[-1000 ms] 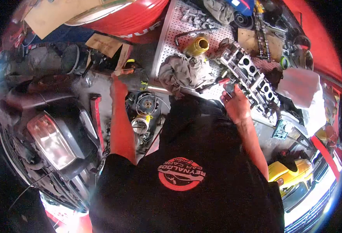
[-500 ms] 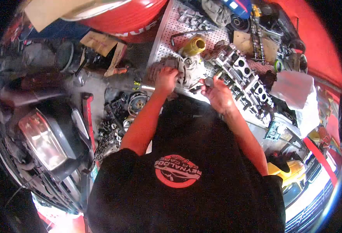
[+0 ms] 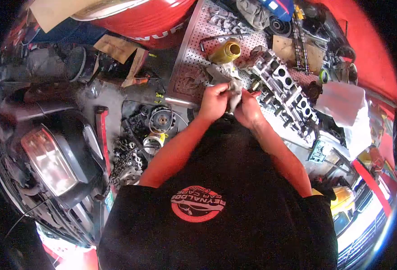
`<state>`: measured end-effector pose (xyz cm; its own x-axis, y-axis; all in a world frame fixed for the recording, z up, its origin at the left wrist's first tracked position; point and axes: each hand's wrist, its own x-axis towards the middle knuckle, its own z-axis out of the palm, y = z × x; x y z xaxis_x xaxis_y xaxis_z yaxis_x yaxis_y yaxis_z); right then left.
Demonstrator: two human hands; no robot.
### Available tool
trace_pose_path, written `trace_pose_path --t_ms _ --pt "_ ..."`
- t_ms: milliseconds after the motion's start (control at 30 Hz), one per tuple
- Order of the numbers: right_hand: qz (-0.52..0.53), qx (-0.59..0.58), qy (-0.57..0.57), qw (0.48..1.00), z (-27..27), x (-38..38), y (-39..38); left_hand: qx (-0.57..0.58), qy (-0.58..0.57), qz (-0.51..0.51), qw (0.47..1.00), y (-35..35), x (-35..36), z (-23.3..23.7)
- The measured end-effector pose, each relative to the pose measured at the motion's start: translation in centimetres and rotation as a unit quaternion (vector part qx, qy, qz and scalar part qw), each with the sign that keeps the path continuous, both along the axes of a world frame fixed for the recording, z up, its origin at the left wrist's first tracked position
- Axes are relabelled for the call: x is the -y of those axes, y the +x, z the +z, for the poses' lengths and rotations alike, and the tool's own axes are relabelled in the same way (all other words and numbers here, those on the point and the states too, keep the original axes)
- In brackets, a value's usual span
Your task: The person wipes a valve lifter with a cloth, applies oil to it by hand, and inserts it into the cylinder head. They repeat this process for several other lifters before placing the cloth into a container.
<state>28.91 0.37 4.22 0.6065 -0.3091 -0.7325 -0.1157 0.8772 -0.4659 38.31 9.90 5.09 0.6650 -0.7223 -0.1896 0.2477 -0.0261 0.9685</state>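
Note:
A grey-beige rag (image 3: 235, 92) is bunched between my two hands in front of my chest. My left hand (image 3: 214, 102) is closed on it, thumb and fingers pinching the cloth. My right hand (image 3: 249, 110) is closed against the rag's other side. The small round metal part seen in the right hand a moment ago is now covered by cloth and fingers. A cylinder head (image 3: 284, 87) lies just beyond the right hand. A yellow bottle with an open mouth (image 3: 225, 52) lies past the rag.
A perforated metal bench top (image 3: 190, 58) carries a hex key (image 3: 218, 38), loose metal parts and a camshaft (image 3: 300, 51). White sheeting (image 3: 344, 112) is at the right. A red drum (image 3: 162, 27) stands behind left. Engine parts (image 3: 128, 157) lie on the floor near a car headlight (image 3: 49, 159).
My left hand has lifted the rag off the bench and brought it right, against my right hand. The small round metal part has gone out of sight between them.

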Motion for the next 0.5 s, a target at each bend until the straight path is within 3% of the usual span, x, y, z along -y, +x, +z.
trace_pose_path --t_ms 133,167,200,267,300,367,400,433,500 --pt "0.025 0.03 -0.022 0.999 0.8 -0.2 0.9 0.19 0.151 0.11 0.964 0.0 1.0 -2.5" --pt "0.009 0.027 -0.044 0.999 1.7 -0.6 0.9 0.082 0.074 0.185 0.977 0.2 1.3 -2.9" --pt "0.056 0.022 -0.092 0.994 1.6 -0.3 0.5 -0.24 0.053 0.159 0.956 1.1 0.9 -3.1" --pt "0.141 0.014 -0.193 0.971 1.3 1.2 -0.4 -0.312 -0.108 0.167 0.929 2.4 -0.4 -2.9" --pt "0.149 -0.04 -0.288 0.945 1.6 1.5 -0.5 -0.415 -0.134 0.122 0.892 3.5 -1.2 -0.5" --pt "0.253 -0.066 -0.447 0.855 3.2 1.7 -0.7 -0.181 -0.061 0.014 0.981 2.4 -0.8 0.0" --pt "0.304 -0.076 -0.517 0.796 4.1 1.6 -0.7 -0.058 -0.02 -0.036 0.997 1.8 -0.6 0.2" --pt "0.29 -0.078 -0.576 0.76 4.8 0.7 -0.7 0.161 0.056 -0.016 0.985 1.3 -0.1 1.2" --pt "0.286 -0.095 -0.564 0.768 4.5 0.9 -0.9 0.189 0.072 0.015 0.979 0.9 1.0 0.2"
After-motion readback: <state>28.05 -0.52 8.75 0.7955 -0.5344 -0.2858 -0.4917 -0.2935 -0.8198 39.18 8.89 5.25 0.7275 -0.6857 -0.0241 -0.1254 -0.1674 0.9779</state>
